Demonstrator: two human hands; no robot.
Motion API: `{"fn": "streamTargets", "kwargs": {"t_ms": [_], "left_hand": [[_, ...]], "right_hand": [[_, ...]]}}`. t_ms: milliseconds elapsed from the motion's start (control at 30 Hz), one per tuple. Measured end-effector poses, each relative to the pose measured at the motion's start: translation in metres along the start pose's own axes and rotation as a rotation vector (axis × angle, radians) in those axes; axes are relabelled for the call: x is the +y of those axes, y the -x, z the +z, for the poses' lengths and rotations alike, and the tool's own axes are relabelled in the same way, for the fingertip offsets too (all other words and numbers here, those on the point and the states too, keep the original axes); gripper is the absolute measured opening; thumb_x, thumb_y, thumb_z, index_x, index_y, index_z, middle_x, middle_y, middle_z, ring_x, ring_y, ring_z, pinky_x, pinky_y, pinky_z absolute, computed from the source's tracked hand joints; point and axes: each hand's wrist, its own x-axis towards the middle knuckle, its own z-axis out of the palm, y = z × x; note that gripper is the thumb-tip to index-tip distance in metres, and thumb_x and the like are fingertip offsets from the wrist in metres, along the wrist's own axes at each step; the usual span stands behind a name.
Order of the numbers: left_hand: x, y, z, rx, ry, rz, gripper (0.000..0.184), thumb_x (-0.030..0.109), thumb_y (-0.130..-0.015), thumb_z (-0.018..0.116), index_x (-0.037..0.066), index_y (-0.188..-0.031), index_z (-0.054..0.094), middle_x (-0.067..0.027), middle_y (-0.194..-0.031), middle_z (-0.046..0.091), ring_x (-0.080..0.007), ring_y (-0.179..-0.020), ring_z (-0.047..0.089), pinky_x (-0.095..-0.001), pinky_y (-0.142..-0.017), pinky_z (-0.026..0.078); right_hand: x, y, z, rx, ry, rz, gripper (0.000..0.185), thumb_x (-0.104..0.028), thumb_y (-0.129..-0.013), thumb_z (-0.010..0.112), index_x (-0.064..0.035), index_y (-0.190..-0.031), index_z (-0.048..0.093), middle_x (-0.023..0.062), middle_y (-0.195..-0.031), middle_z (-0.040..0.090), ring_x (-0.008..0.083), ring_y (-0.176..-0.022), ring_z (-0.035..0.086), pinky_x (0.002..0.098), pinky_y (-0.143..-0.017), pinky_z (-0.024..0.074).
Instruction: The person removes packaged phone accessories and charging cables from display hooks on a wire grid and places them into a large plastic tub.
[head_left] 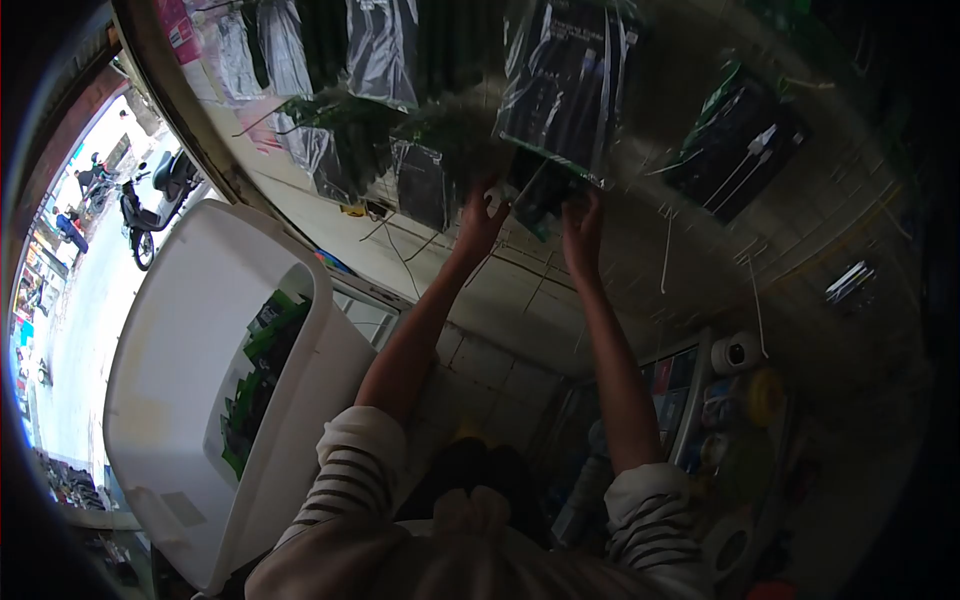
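Both my arms reach up to a wall of hanging accessory packets. My right hand is closed on the right edge of a dark packet with green trim. My left hand is at the packet's left side, its thumb and a finger curled together around something small and pale that I cannot make out. Just above hangs a larger clear-wrapped black packet, partly covering the one at my hands. More plastic-wrapped packets hang left of my left hand. Farther right is a packet with a white cable pictured.
A large white plastic bin stands tilted at left, with several green-and-black packets inside. Thin wire hooks jut from the wall. Shelving with a white camera-like device is lower right. A street with a parked scooter lies beyond the opening.
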Motion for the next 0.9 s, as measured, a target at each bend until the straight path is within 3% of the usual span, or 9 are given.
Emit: {"fn": "streamTargets", "kwargs": {"t_ms": [33,67,200,300,367,600,667,767,900], "left_hand": [[-0.016,-0.005,0.005,-0.006,-0.021,0.05,0.052,0.005,-0.075,0.055,0.003,-0.121,0.031,-0.0175,-0.119,0.038,-0.029,-0.113,0.037,-0.0377,-0.092,0.032],[-0.032,-0.011,0.01,-0.045,-0.024,-0.045,0.059,0.007,-0.073,0.058,0.0,-0.124,0.027,-0.0198,-0.124,0.033,-0.0308,-0.117,0.032,-0.0362,-0.096,0.026],[-0.049,-0.031,0.023,-0.115,-0.008,-0.008,0.062,0.008,-0.072,0.06,-0.002,-0.123,0.027,-0.0213,-0.126,0.03,-0.0311,-0.118,0.029,-0.0341,-0.097,0.023],[-0.058,-0.032,0.029,-0.143,-0.026,0.04,0.063,0.007,-0.07,0.059,-0.001,-0.123,0.027,-0.0213,-0.124,0.032,-0.0311,-0.117,0.03,-0.0351,-0.097,0.023],[-0.045,-0.03,0.028,-0.089,0.009,0.097,0.062,0.004,-0.07,0.059,-0.001,-0.123,0.028,-0.0208,-0.12,0.034,-0.0311,-0.114,0.033,-0.0351,-0.095,0.025],[-0.035,-0.016,0.025,0.027,-0.032,0.126,0.059,0.001,-0.07,0.057,0.0,-0.122,0.03,-0.0201,-0.113,0.039,-0.0312,-0.109,0.037,-0.034,-0.092,0.029],[-0.029,-0.008,0.021,0.033,0.1,0.042,0.047,0.009,-0.076,0.056,-0.002,-0.117,0.035,-0.0138,-0.098,0.043,-0.0214,-0.094,0.047,-0.0294,-0.079,0.039],[-0.009,0.007,0.01,0.01,0.039,0.001,0.049,0.009,-0.076,0.055,-0.002,-0.118,0.032,-0.0183,-0.104,0.041,-0.0278,-0.096,0.043,-0.0332,-0.081,0.036],[0.025,0.027,-0.005,0.065,-0.032,0.005,0.046,0.012,-0.077,0.054,-0.003,-0.115,0.034,-0.0177,-0.101,0.04,-0.0284,-0.093,0.044,-0.0327,-0.08,0.036]], "right_hand": [[0.006,-0.002,0.004,-0.004,0.032,0.034,0.043,-0.018,-0.082,0.05,-0.0008,-0.117,0.034,0.0148,-0.107,0.042,0.0241,-0.1,0.043,0.0331,-0.082,0.0352],[0.011,-0.003,0.006,-0.008,0.065,0.068,0.043,-0.019,-0.082,0.05,-0.0007,-0.117,0.033,0.015,-0.106,0.043,0.0245,-0.099,0.044,0.0336,-0.082,0.0353],[0.016,-0.007,0.014,0.019,0.023,0.038,0.041,-0.02,-0.083,0.049,0.0006,-0.115,0.035,0.0159,-0.104,0.044,0.0249,-0.097,0.045,0.0346,-0.082,0.035],[0.015,-0.003,0.016,0.088,0.156,-0.002,0.037,-0.02,-0.083,0.049,0.0016,-0.111,0.038,0.0161,-0.1,0.046,0.0247,-0.093,0.048,0.0351,-0.079,0.0365],[0.011,-0.002,0.015,0.088,0.159,0.026,0.038,-0.024,-0.084,0.05,0.0015,-0.11,0.039,0.012,-0.089,0.051,0.0177,-0.081,0.051,0.03,-0.073,0.0391],[-0.015,0.011,0.015,0.09,0.04,0.044,0.027,-0.02,-0.084,0.049,-0.0012,-0.103,0.043,0.0103,-0.082,0.054,0.0168,-0.071,0.054,0.0288,-0.063,0.0418],[-0.025,0.017,0.012,0.107,-0.029,0.07,0.026,-0.02,-0.084,0.049,-0.0014,-0.101,0.045,0.0091,-0.08,0.055,0.015,-0.069,0.053,0.0276,-0.06,0.0414],[-0.033,0.026,0.009,0.103,-0.069,0.039,0.025,-0.02,-0.084,0.049,-0.0023,-0.101,0.045,0.0085,-0.083,0.055,0.0133,-0.07,0.053,0.0265,-0.059,0.0412],[-0.068,0.044,0.007,0.078,-0.14,0.005,0.025,-0.021,-0.084,0.049,-0.0029,-0.102,0.045,0.0071,-0.087,0.054,0.0113,-0.072,0.052,0.0249,-0.058,0.0411]]}}
